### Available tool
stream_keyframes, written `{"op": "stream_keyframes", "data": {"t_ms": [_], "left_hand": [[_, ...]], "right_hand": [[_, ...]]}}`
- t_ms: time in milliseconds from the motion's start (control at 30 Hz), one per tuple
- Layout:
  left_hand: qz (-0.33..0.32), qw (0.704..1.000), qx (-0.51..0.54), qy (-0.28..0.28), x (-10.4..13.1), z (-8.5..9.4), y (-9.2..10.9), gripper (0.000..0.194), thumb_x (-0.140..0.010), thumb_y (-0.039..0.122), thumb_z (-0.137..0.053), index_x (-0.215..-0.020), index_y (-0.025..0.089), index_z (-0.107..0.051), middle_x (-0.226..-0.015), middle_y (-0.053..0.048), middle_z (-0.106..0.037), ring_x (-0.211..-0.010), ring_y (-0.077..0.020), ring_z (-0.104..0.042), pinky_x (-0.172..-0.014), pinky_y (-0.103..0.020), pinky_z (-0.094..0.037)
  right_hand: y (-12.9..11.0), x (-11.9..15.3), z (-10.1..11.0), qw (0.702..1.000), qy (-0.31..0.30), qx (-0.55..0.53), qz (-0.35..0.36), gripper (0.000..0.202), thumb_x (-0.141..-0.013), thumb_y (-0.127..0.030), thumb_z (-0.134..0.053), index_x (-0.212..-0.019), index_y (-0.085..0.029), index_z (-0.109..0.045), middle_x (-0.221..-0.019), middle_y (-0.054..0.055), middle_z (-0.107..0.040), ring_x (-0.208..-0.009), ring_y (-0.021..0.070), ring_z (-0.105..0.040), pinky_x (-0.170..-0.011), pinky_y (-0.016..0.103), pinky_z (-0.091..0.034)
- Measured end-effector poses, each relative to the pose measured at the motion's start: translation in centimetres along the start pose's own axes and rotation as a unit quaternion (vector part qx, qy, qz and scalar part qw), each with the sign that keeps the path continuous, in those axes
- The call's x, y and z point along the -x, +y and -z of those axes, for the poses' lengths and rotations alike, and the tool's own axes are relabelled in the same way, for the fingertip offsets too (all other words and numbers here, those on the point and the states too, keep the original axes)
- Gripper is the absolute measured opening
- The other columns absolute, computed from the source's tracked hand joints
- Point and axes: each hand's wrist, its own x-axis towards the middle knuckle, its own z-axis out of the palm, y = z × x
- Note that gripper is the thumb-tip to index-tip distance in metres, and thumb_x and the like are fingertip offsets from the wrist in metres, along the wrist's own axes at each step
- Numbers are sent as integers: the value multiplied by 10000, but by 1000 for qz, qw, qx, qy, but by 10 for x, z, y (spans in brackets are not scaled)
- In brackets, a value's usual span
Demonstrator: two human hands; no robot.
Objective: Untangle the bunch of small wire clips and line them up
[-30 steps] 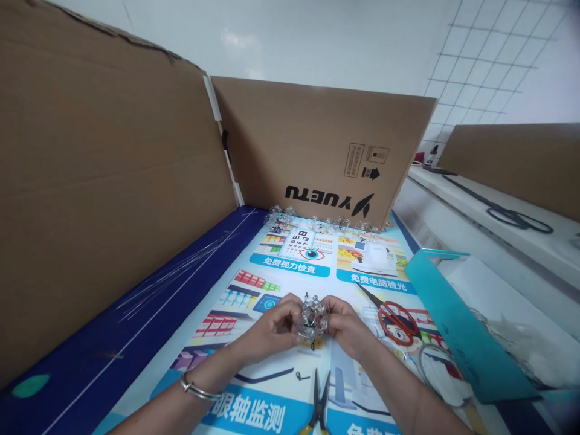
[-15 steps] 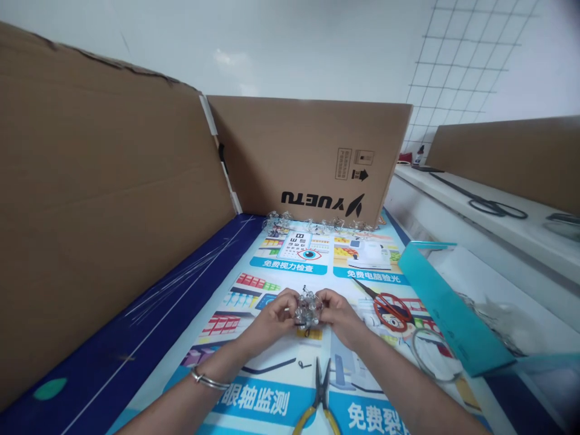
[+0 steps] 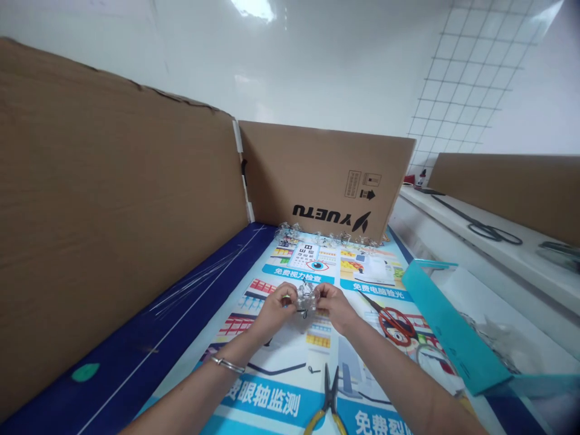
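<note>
Between my two hands is a small cluster of clear beads and wire [image 3: 307, 297], held above the printed mat [image 3: 290, 362]. My left hand [image 3: 275, 308] pinches its left side, and my right hand [image 3: 336, 307] pinches its right side. Dark wire bits stick out at the cluster's top and bottom. Pliers with yellow handles [image 3: 330, 396] lie below the hands with their jaws apart. To the right of my right hand are red-handled scissors [image 3: 395, 323]. A small dark wire piece [image 3: 313, 370] rests on the mat above the pliers.
Cardboard panels [image 3: 326, 175] stand at the back and left. Along the back panel's foot lie several beaded wire clusters [image 3: 328, 240]. A teal box [image 3: 453, 326] with clear material is at the right, beside a wire coil [image 3: 432, 360]. Black scissors [image 3: 492, 231] lie on a white ledge.
The view has tilted up and shifted left, so the scene sits lower and farther right. Both hands still hold the bead cluster, now slightly farther from the pliers and seemingly turned.
</note>
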Motion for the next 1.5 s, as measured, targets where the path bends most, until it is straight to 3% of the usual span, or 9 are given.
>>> {"op": "stream_keyframes", "data": {"t_ms": [200, 400, 533, 667, 833, 1000, 1167, 1267, 1500], "left_hand": [[-16, 995, -62, 73, -17, 21, -18, 162, -589, 18, -457, -653, 166, -448, -724, 19, -454, -684, -113, -449, -598, -207, -368], [-49, 985, -126, 103, -22, 25, -29, 210, -550, -28, -437, -610, 174, -437, -723, 6, -469, -741, -148, -439, -684, -269, -366], [-56, 981, -157, 102, -21, 26, -30, 237, -550, -43, -415, -632, 179, -428, -735, 2, -467, -743, -150, -436, -679, -272, -361], [-62, 977, -181, 93, -19, 25, -27, 241, -568, -45, -408, -644, 183, -414, -738, 3, -462, -740, -148, -437, -676, -271, -362], [-76, 973, -202, 82, -17, 22, -25, 237, -586, -46, -410, -634, 185, -395, -738, 1, -456, -749, -149, -438, -684, -273, -368], [-88, 971, -210, 76, -18, 22, -24, 233, -606, -44, -414, -642, 186, -400, -735, -1, -453, -749, -150, -438, -688, -276, -368], [-99, 969, -220, 60, -17, 21, -21, 265, -559, -72, -390, -632, 182, -408, -741, -4, -463, -773, -154, -447, -702, -279, -372], [-96, 966, -225, 79, -17, 22, -21, 273, -562, -73, -394, -647, 186, -399, -738, 0, -465, -750, -148, -449, -688, -276, -378], [-56, 968, -221, 103, -20, 26, -16, 165, -716, 62, -490, -804, 189, -432, -792, -3, -490, -721, -136, -484, -676, -275, -417]], "right_hand": [[1, -36, -7, 999, -28, 6, 14, 218, -525, -129, -659, -655, -182, -491, -606, -52, -536, -521, 84, -479, -503, 205, -344], [13, -55, -7, 998, -49, 2, 27, 372, -536, -122, -641, -890, -203, -561, -653, -49, -531, -541, 94, -486, -513, 211, -355], [15, -54, -5, 997, -67, 1, 24, 316, -588, -158, -648, -900, -181, -603, -675, -26, -546, -602, 108, -505, -573, 229, -385], [13, -50, -7, 997, -71, 6, 17, 238, -685, -289, -635, -889, -166, -634, -803, 26, -608, -696, 135, -538, -621, 254, -400], [15, -50, -9, 998, -62, 16, 22, 176, -677, -300, -674, -773, -156, -641, -712, 7, -599, -643, 119, -514, -606, 246, -383], [17, -50, -12, 998, -54, 22, 13, 241, -705, -339, -641, -853, -150, -665, -762, 36, -627, -671, 140, -534, -611, 256, -383], [16, -49, -11, 999, -45, 19, 3, 147, -642, -283, -667, -707, -155, -638, -658, 9, -594, -615, 130, -519, -611, 257, -394], [15, -49, -8, 999, -37, 17, 2, 119, -634, -265, -652, -673, -162, -609, -630, -2, -570, -590, 124, -511, -600, 257, -401], [10, -47, -1, 999, -13, 41, 31, 72, -648, -217, -620, -684, -155, -612, -636, -2, -567, -589, 118, -506, -612, 255, -396]]}}
